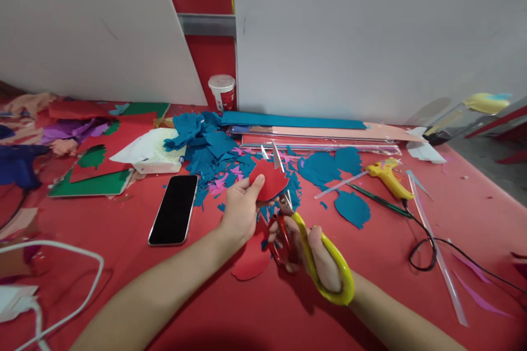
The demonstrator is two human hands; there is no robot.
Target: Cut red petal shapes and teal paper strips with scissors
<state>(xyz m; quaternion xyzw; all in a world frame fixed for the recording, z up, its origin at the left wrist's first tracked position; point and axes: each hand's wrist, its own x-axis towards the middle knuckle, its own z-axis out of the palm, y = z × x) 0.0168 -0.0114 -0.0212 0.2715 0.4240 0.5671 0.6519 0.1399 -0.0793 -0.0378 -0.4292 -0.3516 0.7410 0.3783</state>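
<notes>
My left hand (241,209) pinches a piece of red paper (268,180) with a jagged edge, thumb on top. In my right hand (319,260) is a pair of scissors (302,230) with one yellow and one red handle. Its blades are spread apart at the red piece, passing partly behind it. A second red paper piece (251,258) lies on the table below my hands. Blue paper scraps (209,145) and pink scraps (220,184) are strewn just beyond the hands.
A black phone (173,210) lies left of my hands. To the right are blue petal-shaped cutouts (352,208), a yellow glue gun (389,178) with a black cord and a clear stick (438,252). A lidded paper cup (222,92) stands by the white panels (370,27).
</notes>
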